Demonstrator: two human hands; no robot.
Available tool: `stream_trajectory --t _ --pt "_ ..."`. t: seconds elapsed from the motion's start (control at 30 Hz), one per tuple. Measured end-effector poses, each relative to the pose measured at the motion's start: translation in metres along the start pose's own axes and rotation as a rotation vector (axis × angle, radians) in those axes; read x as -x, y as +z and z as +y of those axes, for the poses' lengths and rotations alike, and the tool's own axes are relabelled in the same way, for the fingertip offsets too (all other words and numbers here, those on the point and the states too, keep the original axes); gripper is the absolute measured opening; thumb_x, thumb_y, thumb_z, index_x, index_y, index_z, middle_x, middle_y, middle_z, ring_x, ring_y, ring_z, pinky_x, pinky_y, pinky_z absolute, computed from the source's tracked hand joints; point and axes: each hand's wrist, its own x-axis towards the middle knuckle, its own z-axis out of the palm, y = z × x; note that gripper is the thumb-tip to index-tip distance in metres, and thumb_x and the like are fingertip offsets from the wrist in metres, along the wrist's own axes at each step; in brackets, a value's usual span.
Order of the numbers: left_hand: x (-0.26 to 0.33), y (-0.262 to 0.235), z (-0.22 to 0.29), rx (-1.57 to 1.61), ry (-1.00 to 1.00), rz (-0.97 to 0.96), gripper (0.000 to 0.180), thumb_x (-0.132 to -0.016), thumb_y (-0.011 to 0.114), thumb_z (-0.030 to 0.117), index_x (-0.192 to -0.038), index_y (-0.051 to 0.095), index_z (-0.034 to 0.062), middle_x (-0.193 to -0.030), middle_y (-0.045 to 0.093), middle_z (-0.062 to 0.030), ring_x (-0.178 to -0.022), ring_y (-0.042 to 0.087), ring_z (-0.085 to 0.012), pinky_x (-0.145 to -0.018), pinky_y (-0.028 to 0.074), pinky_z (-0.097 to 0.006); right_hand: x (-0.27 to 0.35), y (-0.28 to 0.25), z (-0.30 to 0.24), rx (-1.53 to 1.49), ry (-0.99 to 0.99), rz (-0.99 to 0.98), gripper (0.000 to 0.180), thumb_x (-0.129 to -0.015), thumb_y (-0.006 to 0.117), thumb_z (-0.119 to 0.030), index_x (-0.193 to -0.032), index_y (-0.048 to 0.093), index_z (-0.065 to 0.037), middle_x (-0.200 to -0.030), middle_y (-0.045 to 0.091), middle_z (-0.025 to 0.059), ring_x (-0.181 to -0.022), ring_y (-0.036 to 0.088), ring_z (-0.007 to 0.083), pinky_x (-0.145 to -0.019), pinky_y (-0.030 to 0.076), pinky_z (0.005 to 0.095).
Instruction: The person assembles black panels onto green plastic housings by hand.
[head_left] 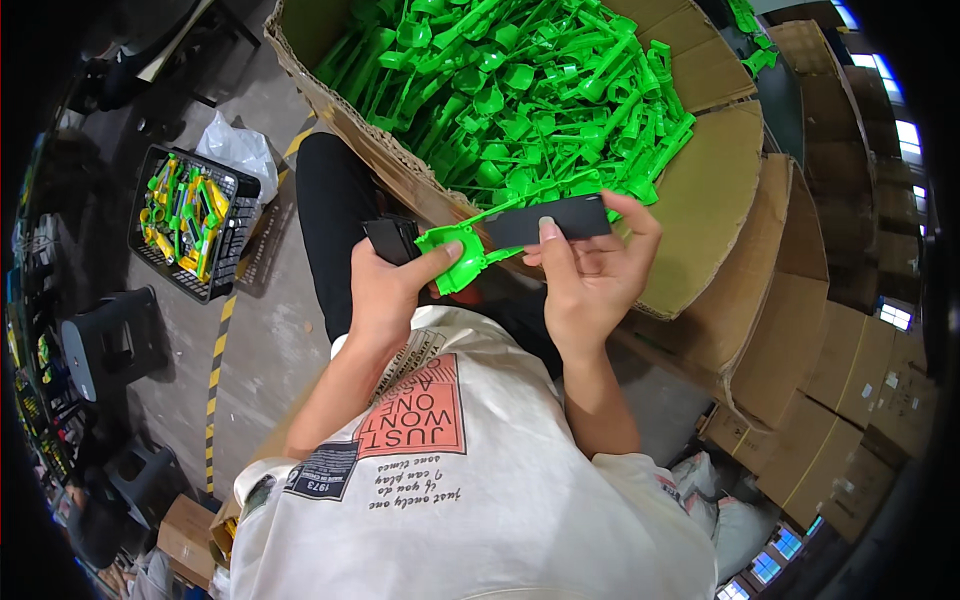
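Observation:
My left hand (388, 290) is closed on a bright green plastic part (462, 262) with a scooped, shell-like end, its thumb pressed on the scoop. A stack of thin black rectangular pieces (391, 241) is tucked in the same hand. Between thumb and fingers, my right hand (590, 270) grips a flat black rectangular piece (553, 221), held just right of the scooped end. Thin green arms of the part run up and right behind this piece. Beyond my hands stands a large cardboard box (395, 160) heaped with similar green plastic parts (530, 105).
At the left on the floor is a black crate (205, 285) of green and yellow parts, beside a clear plastic bag (240, 155). Two grey stools (118, 340) stand nearer. Yellow-black tape (218, 370) marks the floor. More cardboard boxes (825, 450) are stacked at right.

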Motion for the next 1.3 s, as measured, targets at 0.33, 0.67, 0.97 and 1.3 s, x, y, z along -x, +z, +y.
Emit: stream_trajectory --t 0.33,0.67,0.97,1.3 --pt "0.000 0.003 -0.006 0.050 0.007 0.010 0.014 -0.074 0.075 0.004 -0.079 0.063 0.0009 -0.068 0.062 -0.0028 -0.052 0.054 -0.0087 -0.047 0.042 -0.022 0.008 -0.002 0.005 0.391 -0.249 0.040 0.023 -0.079 0.069 0.007 -0.094 0.051 0.005 -0.081 0.062 0.0121 -0.063 0.062 0.0117 -0.052 0.052 0.0219" --pt "-0.003 0.004 -0.009 0.091 0.002 0.020 0.013 -0.075 0.074 0.001 -0.081 0.063 -0.0001 -0.071 0.063 -0.0037 -0.056 0.057 -0.0092 -0.049 0.043 -0.023 0.002 -0.004 -0.003 0.537 -0.379 -0.077 0.022 -0.079 0.071 0.004 -0.092 0.054 0.004 -0.073 0.063 0.0093 -0.057 0.060 0.0085 -0.046 0.049 0.0204" --pt "-0.002 0.007 -0.006 0.117 0.002 0.011 0.014 -0.075 0.073 -0.002 -0.085 0.063 -0.0021 -0.077 0.066 -0.0066 -0.064 0.062 -0.0117 -0.059 0.050 -0.024 -0.012 -0.014 0.016 0.316 0.065 0.063 0.019 -0.080 0.073 -0.004 -0.085 0.056 0.002 -0.070 0.062 0.0048 -0.050 0.043 0.0003 -0.043 0.034 0.0191" --pt "-0.009 -0.007 0.001 0.033 0.019 0.004 0.014 -0.074 0.073 -0.001 -0.085 0.064 -0.0036 -0.077 0.067 -0.0092 -0.062 0.063 -0.0132 -0.056 0.050 -0.025 -0.021 -0.029 -0.002 0.782 -0.453 -0.087 0.016 -0.074 0.076 -0.007 -0.079 0.063 0.000 -0.063 0.060 0.0043 -0.045 0.049 0.0224 -0.046 0.044 0.0315"
